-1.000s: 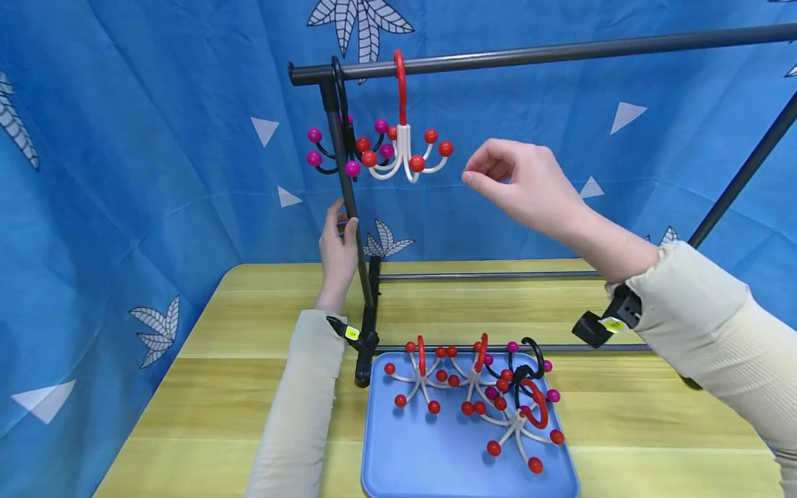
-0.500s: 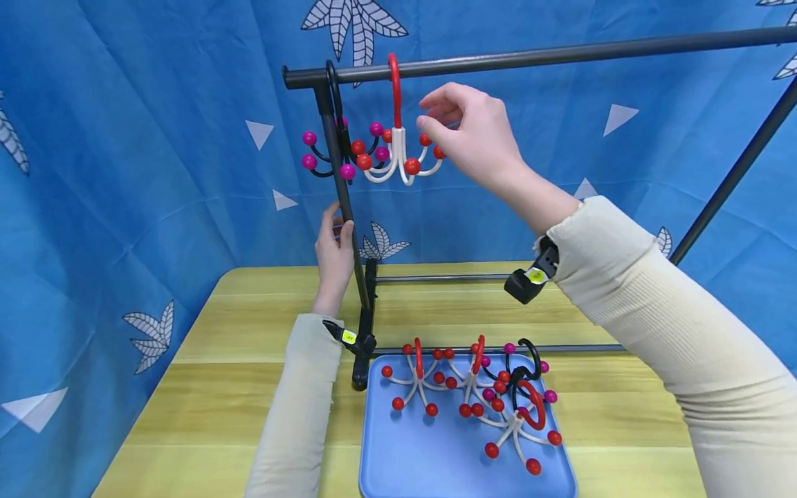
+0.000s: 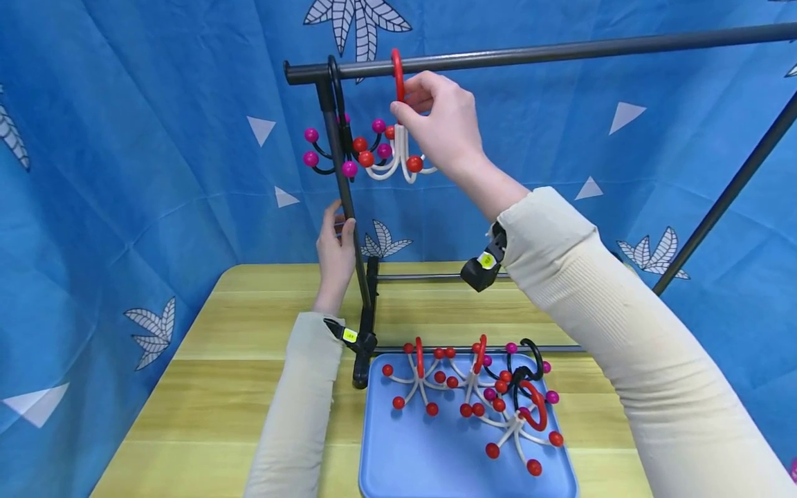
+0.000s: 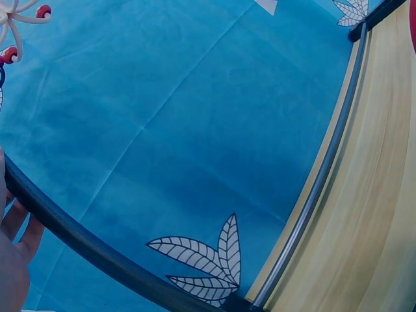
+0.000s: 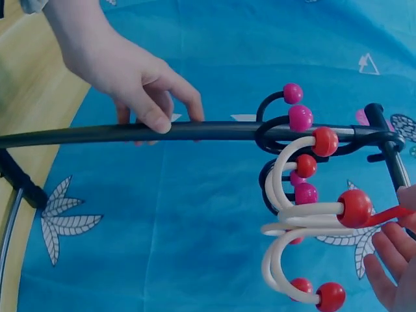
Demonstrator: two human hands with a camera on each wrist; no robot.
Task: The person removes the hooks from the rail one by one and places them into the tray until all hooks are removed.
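Note:
My right hand (image 3: 442, 121) pinches the red hook of a white multi-arm hanger (image 3: 401, 149) with red ball tips. The hook hangs over the rack's top bar (image 3: 529, 55), and the hand hides some right-side arms. In the right wrist view, the fingers (image 5: 390, 250) lie beside the red shaft. Lower down, my left hand (image 3: 334, 259) grips the rack's dark upright pole (image 3: 363, 277), thumb on one side and fingers on the other. A black hanger with magenta balls (image 3: 378, 126) hangs by the bar's left end, partly behind the pole.
A blue tray (image 3: 405, 460) on the wooden table (image 3: 230, 394) holds several more hangers: white ones with red hooks (image 3: 420, 360) and a black one (image 3: 519, 377). Thin lower rails (image 3: 423, 277) join the rack's feet. A patterned blue cloth (image 3: 187, 138) hangs behind.
My right hand has moved left and up from beside the white hanger to its red hook and now pinches it. My left hand stays on the pole.

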